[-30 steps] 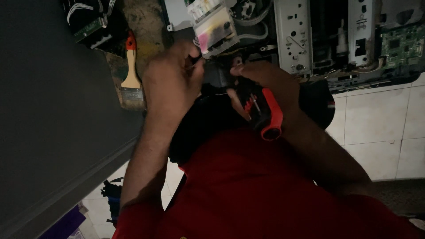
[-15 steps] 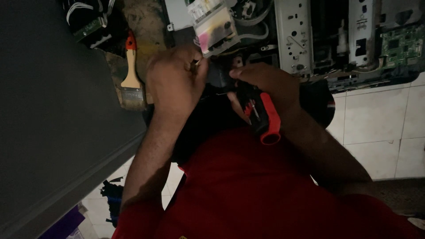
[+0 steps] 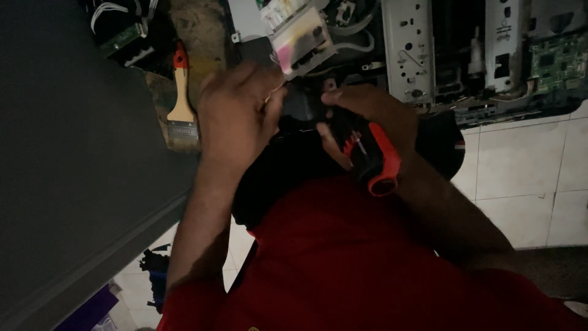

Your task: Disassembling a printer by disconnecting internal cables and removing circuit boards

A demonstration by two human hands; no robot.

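Red-and-black screwdriver (image 3: pixel 367 153) sits in the right hand (image 3: pixel 367 116), fingers wrapped round the grip, red butt end pointing down toward the person's red shirt (image 3: pixel 367 270). Tip end is hidden under the fingers; cannot tell what it contacts. Left hand (image 3: pixel 236 116) is curled just beside the right, knuckles up, fingertips pressed at a dark part (image 3: pixel 300 104) between both hands. Whether the left hand grips that part or only rests on it cannot be told; lighting is poor.

Surroundings, ref. only:
- Opened machine (image 3: pixel 429 55) lies just above the hands: grey metal plates w/ holes, white cables, a pale cartridge block (image 3: pixel 300 37) w/ coloured patches.
- Green circuit board (image 3: pixel 557 58) at upper right edge of the machine.
- Paintbrush (image 3: pixel 180 101), red handle tip, wooden grip, dark bristles, lies left of the left hand, near but apart.
- White tiled floor (image 3: pixel 527 178) at right.
- Dark grey panel (image 3: pixel 73 184) fills the left side.
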